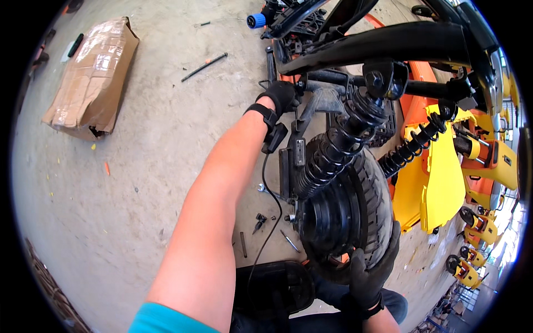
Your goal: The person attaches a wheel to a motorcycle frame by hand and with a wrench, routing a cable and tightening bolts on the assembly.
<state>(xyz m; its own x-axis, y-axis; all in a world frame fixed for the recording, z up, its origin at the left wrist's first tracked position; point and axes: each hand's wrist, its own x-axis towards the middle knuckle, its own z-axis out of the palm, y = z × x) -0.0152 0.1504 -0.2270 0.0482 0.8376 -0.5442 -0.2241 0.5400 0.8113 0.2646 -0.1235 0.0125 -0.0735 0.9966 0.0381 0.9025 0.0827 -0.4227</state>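
Observation:
My left hand (pixel 284 97), in a black glove, is curled against the front end of the black swingarm (pixel 298 125), where it meets the frame. What its fingers hold is hidden. My right hand (pixel 373 275), also gloved, grips the bottom of the wheel's knobby tire (pixel 373 200), thumb on the near side and fingers along the tread. A black coil-spring shock absorber (pixel 338 144) rises from beside the hub (pixel 327 216) to the frame (pixel 383 47). A second shock absorber (pixel 413 147) stands on the wheel's far side.
On the concrete floor lie a long bolt (pixel 204 67), a wrench (pixel 262 188), a metal rod (pixel 243 245) and small parts (pixel 259 223). A taped cardboard box (pixel 94 77) sits at left. Yellow body panels (pixel 438 177) lean at right. A cable (pixel 272 191) hangs from my left wrist.

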